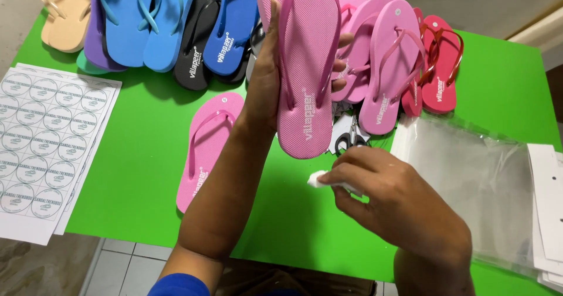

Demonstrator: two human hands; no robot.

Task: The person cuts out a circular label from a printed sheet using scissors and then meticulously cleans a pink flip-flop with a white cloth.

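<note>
Pink flip-flop (307, 67) upright, toe end up

Sandal (308, 73) held upright over the table (146, 132) by the left hand (264, 85), its mate (208, 149) flat to the left, sticker sheets (50, 143) further left, plastic bags (469, 184) right (scissors (350, 136) behind the held sandal), sandal row (176, 20) behind

Bright green table (146, 173), pale tiled floor (108, 266) beneath its near edge, grey concrete floor (492, 2) beyond, even light
</note>
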